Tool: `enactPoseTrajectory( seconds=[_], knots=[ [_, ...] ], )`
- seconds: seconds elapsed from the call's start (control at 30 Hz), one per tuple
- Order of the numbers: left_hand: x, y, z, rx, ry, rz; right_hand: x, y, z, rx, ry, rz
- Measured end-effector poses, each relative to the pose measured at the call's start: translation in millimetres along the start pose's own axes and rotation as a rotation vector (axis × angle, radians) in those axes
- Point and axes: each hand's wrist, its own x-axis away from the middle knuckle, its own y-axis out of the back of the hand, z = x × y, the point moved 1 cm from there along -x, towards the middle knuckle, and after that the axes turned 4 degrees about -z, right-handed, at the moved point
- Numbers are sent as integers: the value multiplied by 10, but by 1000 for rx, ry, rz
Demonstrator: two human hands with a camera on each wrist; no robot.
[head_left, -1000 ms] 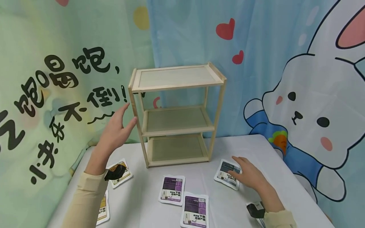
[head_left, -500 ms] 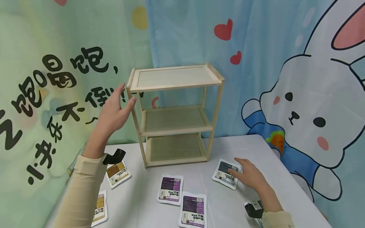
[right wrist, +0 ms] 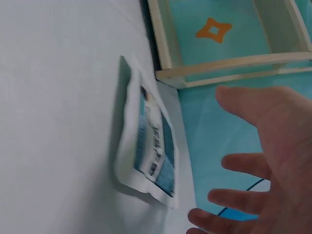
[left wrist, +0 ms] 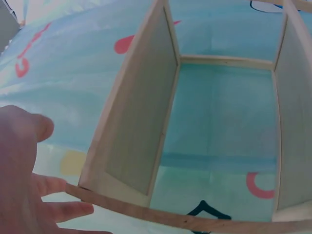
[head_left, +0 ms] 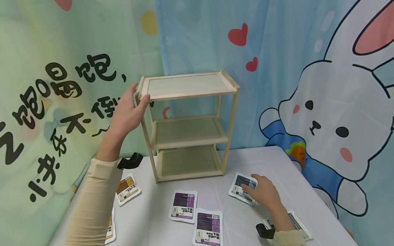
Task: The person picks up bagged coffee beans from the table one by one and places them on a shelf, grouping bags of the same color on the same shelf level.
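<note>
A three-tier wooden rack stands at the back of the table. My left hand is raised at its upper left corner, with fingers extended and thumb apart. In the left wrist view the fingers of that left hand reach right to the end of a side rail. Over the right side of a flat white packet with a dark blue-grey label hovers my right hand. Seen from the right wrist, the packet lies apart from the spread fingers of the right hand.
Two purple-labelled packets lie at the front middle. On the left are two yellow-brown-labelled packets, one partly behind my left sleeve. Another packet sits partly under my right forearm. A cartoon-printed curtain hangs behind the white-covered table.
My left hand has risen and moved toward the rack's top left corner. My right hand has shifted slightly left and down, uncovering more of the packet beneath that forearm.
</note>
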Motion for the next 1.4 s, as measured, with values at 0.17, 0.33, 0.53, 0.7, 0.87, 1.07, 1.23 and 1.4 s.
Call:
enactPoseTrajectory(
  seconds=[0.17, 0.33, 0.53, 0.7, 0.87, 1.07, 1.23, 1.4],
  knots=[
    [-31, -89, 35, 31, 2, -35, 15, -124, -2, -7, -31, -60],
    [-34, -181, 100, 56, 22, -101, 24, -226, 8, 7, -87, -126],
    [-9, -292, 183, 158, 42, -189, 62, -335, 35, 6, -196, -139],
    [6, -343, 225, 178, 23, -245, 106, -398, 54, -37, -226, -157],
    [-42, -293, 221, 105, 1, -314, 103, -442, 73, -91, -251, -209],
    [-37, -284, 250, 74, 15, -349, 108, -542, 56, -157, -277, -289],
    [-27, -316, 287, 110, -14, -371, 122, -568, 57, -273, -272, -373],
    [-40, -338, 323, 170, -21, -369, 113, -562, 77, -352, -266, -401]
  ],
)
